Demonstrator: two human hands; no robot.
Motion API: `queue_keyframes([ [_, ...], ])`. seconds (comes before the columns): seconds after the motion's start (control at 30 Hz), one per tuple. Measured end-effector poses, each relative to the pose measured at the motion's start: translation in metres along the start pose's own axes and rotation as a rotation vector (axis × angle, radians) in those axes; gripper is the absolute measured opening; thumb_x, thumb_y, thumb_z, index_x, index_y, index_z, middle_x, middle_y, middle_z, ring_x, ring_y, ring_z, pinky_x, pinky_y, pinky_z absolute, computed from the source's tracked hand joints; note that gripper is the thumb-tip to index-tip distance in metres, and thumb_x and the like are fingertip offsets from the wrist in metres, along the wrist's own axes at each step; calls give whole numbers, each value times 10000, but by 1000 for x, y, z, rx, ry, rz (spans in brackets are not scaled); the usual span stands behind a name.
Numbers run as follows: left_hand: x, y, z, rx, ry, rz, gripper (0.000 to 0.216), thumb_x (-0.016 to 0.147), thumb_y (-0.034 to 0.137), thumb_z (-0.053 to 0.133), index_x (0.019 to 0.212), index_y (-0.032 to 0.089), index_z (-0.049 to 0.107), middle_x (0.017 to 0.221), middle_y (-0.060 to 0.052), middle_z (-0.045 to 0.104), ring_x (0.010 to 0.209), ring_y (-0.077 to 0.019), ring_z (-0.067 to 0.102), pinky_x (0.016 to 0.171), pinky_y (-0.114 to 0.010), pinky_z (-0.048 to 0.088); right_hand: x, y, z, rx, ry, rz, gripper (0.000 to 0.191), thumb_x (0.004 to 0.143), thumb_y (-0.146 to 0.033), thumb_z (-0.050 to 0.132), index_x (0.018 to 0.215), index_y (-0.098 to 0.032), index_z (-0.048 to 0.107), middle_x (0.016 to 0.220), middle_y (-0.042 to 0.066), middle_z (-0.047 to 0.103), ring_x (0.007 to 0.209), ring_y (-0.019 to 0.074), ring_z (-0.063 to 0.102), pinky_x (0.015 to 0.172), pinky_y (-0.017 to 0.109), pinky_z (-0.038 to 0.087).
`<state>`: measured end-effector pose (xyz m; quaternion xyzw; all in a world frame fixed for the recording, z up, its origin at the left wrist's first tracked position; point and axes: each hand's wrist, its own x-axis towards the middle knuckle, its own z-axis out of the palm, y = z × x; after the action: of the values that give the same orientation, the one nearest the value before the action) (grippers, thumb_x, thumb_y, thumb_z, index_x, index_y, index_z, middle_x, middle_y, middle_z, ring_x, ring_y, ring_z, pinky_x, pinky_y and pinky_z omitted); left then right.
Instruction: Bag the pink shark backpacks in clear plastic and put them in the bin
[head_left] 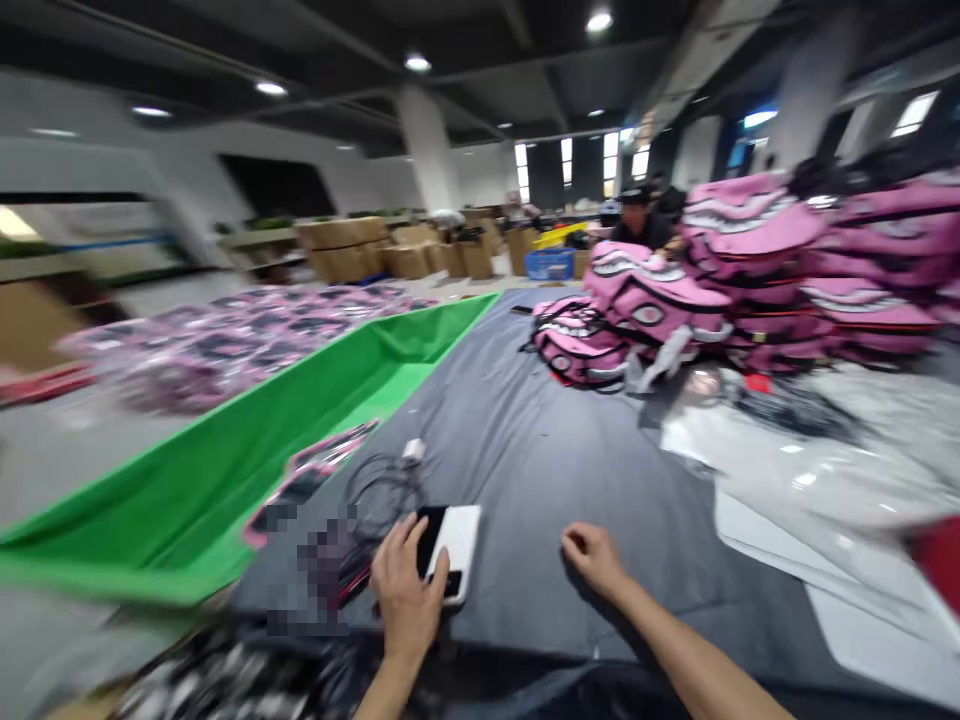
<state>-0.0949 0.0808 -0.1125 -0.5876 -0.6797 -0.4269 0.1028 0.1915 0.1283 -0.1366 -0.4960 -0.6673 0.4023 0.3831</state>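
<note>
My left hand (409, 590) lies over the left side of a flat black-and-white device (463, 540), like a phone or power bank, on the grey cloth-covered table (510, 430). Its fingers are spread and touch the black part; the thumb reaches the white part. Just beyond that hand are a coiled black cable (382, 485) and a white plug (413, 452). To the right, my right hand (592, 555) rests on the cloth with its fingers curled in, and nothing shows in it.
Pink backpacks (652, 300) are piled at the table's far right, with clear plastic bags (810, 470) nearer. Along the left edge hangs a green cloth trough (300, 430) holding a pink-edged packet (307, 475). Wrapped pink goods (225, 340) cover the floor beyond. A person (641, 225) is behind the backpacks.
</note>
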Motion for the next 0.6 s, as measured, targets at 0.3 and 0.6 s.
queue_keyframes([
  [0.3,-42,77,125,-403,-447,216,337,870,473,536,1112,316,710,1367,-88,633,1304,-327,550,1126,-571,438,-57,1,-73,96,22,48,182,756,-376,525,646,-245,587,533,-74,557,430,107,513,458,200,381],
  [0.6,0,87,178,-655,-615,-43,439,756,587,621,1018,260,753,1246,-110,699,1129,-334,681,935,-497,595,-39,-5,-206,-217,113,-16,154,820,-240,568,725,-203,684,578,-33,619,520,145,595,520,228,422],
])
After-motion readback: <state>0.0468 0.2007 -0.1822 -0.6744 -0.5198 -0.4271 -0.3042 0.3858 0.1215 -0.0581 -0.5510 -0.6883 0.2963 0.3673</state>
